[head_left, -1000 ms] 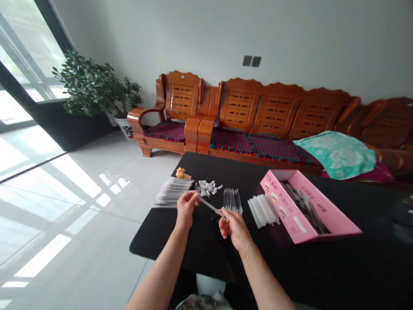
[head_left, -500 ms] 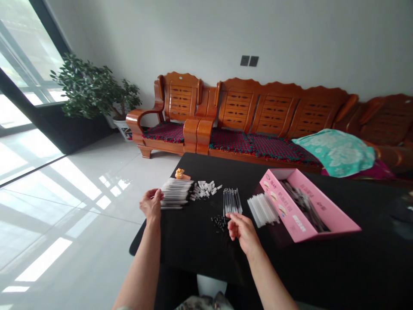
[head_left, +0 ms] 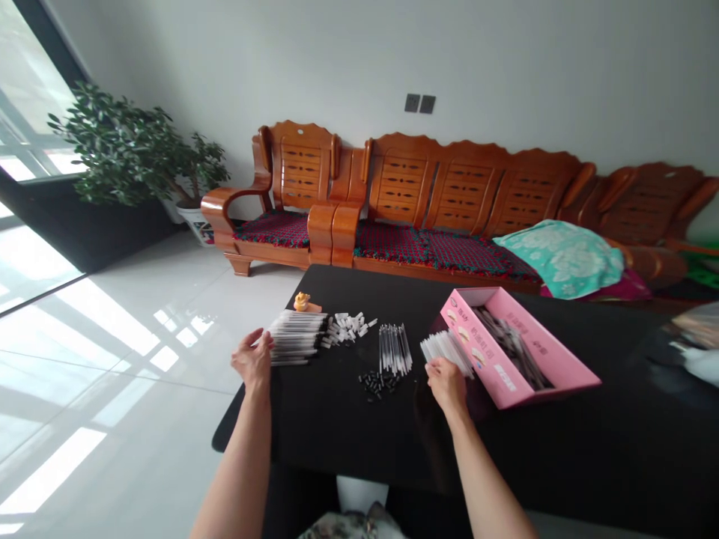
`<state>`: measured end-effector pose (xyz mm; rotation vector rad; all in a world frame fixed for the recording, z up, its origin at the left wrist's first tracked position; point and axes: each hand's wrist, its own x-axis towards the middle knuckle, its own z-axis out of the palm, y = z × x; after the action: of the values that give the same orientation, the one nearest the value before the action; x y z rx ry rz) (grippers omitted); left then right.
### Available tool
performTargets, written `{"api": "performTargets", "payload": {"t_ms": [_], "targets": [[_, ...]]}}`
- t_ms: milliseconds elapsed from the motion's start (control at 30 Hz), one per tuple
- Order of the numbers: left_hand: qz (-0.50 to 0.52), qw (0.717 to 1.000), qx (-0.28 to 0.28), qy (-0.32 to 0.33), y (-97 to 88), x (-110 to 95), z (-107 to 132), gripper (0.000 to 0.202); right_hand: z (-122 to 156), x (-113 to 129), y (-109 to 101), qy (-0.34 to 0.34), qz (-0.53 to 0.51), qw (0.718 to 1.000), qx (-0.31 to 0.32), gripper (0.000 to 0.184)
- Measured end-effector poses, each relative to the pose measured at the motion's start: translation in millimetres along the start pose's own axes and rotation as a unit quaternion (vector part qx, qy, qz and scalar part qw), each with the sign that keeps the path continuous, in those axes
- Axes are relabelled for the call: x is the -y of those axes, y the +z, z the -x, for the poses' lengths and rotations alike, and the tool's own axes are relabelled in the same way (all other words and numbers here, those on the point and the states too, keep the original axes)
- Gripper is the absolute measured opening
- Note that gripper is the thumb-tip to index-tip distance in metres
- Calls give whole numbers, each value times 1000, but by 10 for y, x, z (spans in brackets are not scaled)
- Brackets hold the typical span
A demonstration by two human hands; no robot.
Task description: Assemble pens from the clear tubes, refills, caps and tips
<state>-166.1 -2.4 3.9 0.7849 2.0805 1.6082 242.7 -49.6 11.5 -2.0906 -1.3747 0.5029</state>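
My left hand (head_left: 252, 358) is at the outer ends of a row of clear pens with dark cores (head_left: 295, 337), its fingers loosely curved and apart. My right hand (head_left: 448, 385) lies at the near ends of a bundle of white translucent tubes (head_left: 446, 349), fingertips drawn together; whether a tube is between them is hidden. Between the hands lie a bundle of pen refills (head_left: 395, 349) with dark upper parts, a heap of small black plugs (head_left: 377, 383) and a scatter of short white pieces (head_left: 349, 327).
A pink box (head_left: 520, 348) with dark strips inside stands right of the tubes. A small orange figurine (head_left: 302, 302) sits behind the pens. The black table (head_left: 337, 419) ends at the left over a tiled floor. A wooden sofa (head_left: 404, 183) stands behind the table.
My right hand has moved right, from the refills and black plugs to the white tubes. My left hand stays beside the pens. The view has turned slightly right.
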Motion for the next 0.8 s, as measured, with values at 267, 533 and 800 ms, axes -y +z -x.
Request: {"api": "performTargets", "payload": {"t_ms": [267, 533, 800], "targets": [[-16, 999, -9, 30, -16, -196, 183, 39, 4, -22, -24, -34, 268, 963, 7, 16], [-19, 991, 26, 129, 110, -291, 458, 33, -54, -1, 45, -39, 196, 980, 15, 20], [-29, 944, 243, 220, 590, -232, 1163, 20, 45, -96, 340, -44, -54, 991, -112, 29]]}}
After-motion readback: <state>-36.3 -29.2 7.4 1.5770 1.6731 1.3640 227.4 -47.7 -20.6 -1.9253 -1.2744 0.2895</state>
